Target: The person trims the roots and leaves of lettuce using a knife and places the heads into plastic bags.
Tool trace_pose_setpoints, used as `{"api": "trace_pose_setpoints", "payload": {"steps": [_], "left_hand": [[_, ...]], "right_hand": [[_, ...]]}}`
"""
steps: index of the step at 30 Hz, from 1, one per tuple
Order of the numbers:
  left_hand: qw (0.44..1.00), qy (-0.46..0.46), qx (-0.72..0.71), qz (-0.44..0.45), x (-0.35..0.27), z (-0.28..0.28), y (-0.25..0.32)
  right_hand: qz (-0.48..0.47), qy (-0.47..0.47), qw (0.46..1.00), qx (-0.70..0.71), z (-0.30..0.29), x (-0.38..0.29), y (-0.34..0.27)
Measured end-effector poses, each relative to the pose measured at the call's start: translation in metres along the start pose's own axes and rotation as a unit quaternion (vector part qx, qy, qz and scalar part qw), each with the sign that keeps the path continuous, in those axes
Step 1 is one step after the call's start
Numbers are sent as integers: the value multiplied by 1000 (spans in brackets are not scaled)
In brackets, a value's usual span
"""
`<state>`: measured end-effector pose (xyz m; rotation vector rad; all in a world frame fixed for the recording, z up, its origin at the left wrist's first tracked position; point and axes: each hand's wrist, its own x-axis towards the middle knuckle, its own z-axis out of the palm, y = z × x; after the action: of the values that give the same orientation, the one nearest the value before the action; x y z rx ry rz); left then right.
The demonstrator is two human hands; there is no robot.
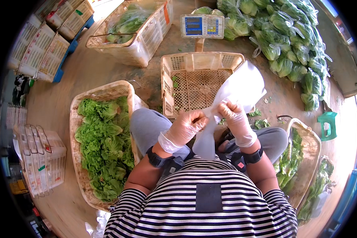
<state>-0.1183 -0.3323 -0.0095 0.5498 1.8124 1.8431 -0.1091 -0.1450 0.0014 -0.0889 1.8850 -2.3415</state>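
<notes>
A whitish translucent plastic bag (241,86) is stretched between my gloved hands above my lap. My left hand (189,126) pinches its gathered middle from one side, and my right hand (235,120) grips it from the other. One end flares up to the right; the narrower end hangs toward my shirt. Just beyond the bag stands a plastic crate (202,62) with a lattice floor and a few leaf scraps inside. At my left knee, a crate (77,178) holds leafy green lettuce (102,142).
Digital scale display (202,26) rises behind the middle crate. Bagged lettuces (285,38) are heaped at far right. Another crate (154,38) holds bagged greens at upper left. Crates of leaves (311,148) flank my right knee, near a green plastic stool (327,126). Stacked crates (44,160) stand left.
</notes>
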Motion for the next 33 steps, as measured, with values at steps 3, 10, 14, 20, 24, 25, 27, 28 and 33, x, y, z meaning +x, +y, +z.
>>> {"api": "trace_pose_setpoints", "payload": {"steps": [3, 10, 14, 20, 24, 25, 27, 28, 33], "left_hand": [[993, 16, -107, -39, 3, 0, -8], [996, -7, 78, 49, 8, 14, -8], [1000, -5, 6, 5, 11, 12, -17], [856, 147, -489, 77, -6, -14, -9], [836, 46, -531, 132, -32, -36, 4], [850, 38, -513, 115, -33, -37, 2], [957, 93, -273, -14, -31, -37, -5], [986, 104, -123, -33, -29, -37, -9], [920, 340, -182, -68, 0, -55, -23]], "right_hand": [[37, -2, 999, -18, -11, -5, 8], [60, -22, 998, -20, -4, -4, 19], [55, -4, 998, -21, -6, -6, 26], [-52, 267, 765, -583, -100, -4, 44], [-35, 504, 668, -546, -209, -20, 33], [30, 561, 664, -493, -223, -25, 32], [15, 598, 679, -425, -237, -36, 27], [-22, 600, 695, -395, -240, -42, 25], [-55, 579, 680, -446, -231, -61, 12]]}}
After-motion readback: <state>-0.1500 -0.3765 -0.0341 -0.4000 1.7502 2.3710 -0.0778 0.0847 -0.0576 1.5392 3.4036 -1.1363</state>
